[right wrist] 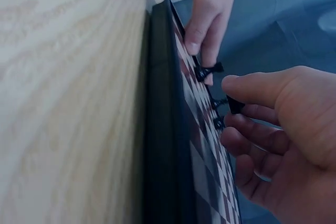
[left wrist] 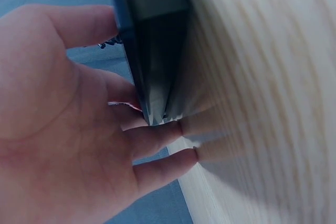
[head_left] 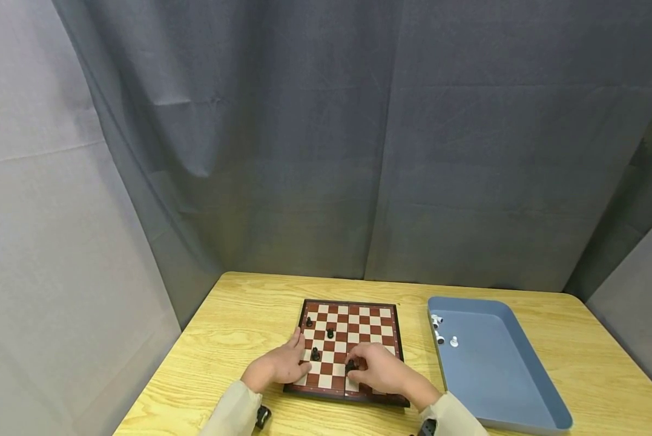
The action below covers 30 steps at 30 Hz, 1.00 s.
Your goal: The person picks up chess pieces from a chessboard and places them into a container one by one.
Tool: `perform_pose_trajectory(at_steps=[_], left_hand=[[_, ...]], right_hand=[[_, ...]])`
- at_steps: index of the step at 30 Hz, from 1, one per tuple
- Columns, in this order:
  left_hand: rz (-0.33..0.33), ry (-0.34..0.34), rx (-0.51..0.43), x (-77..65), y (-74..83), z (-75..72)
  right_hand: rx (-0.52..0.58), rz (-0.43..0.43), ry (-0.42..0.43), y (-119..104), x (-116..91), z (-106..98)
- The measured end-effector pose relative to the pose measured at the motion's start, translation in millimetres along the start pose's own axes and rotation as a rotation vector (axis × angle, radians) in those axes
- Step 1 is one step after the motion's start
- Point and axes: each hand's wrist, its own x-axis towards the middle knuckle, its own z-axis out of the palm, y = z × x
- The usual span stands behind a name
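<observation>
A brown-and-cream chessboard (head_left: 326, 381) with a dark frame lies flat on the table. My left hand (head_left: 283, 366) rests along its left edge, fingers extended and thumb on the squares by the near corner. In the left wrist view, two fingertips of that hand (left wrist: 73, 114) reach the wood below the dark board side. Between thumb and fingers, my right hand (head_left: 379, 368) pinches a black chess piece (right wrist: 234, 105) close over the near middle squares. Three other black pieces stand on the left half: one far left (head_left: 309, 322), one more central (head_left: 330, 333), one near my left thumb (head_left: 315, 354).
Right of the board sits a blue-grey tray (head_left: 540, 378) with raised walls. Inside, several white chess pieces (head_left: 439, 339) lie by its left wall, and a single white piece (head_left: 454, 342) stands apart. Grey curtains (head_left: 304, 181) hang behind the wooden table (head_left: 222, 339).
</observation>
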Motion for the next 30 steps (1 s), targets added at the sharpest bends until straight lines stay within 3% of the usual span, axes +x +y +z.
perform_pose_trajectory(at_steps=[20, 30], left_hand=[[-0.005, -0.015, 0.009, -0.5, 1.4, -3.3], [-0.007, -0.011, -0.001, 2.3, -1.7, 0.7]], right_hand=[[-0.051, -0.014, 0.147, 24.1, -17.4, -41.5], [-0.059, 0.054, 0.199, 40.0, -33.3, -63.4]])
